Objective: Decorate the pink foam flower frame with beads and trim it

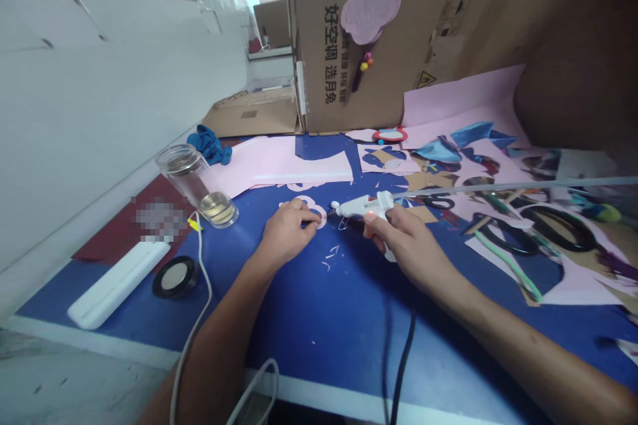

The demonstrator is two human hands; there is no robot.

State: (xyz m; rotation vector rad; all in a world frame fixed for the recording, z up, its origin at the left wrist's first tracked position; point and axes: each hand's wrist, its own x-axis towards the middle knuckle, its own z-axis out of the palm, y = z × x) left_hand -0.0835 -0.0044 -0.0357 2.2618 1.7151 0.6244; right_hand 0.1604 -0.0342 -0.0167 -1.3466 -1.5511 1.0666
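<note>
On the smooth blue mat [323,305], the left hand [288,232] curls, fingertips pinning a thin pink scalloped cutout [319,214]. At its 3 o'clock the right hand [399,234] grips a white plastic glue gun [363,206], nozzle at the cutout's edge. Black-handled scissors [438,202] lie at 2 o'clock, a clear glass jar [197,186] at 10.

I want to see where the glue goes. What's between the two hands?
In the head view, the nozzle of the glue gun, gripped by the right hand, meets a pink cutout held by the left hand, over the blue mat.
</note>
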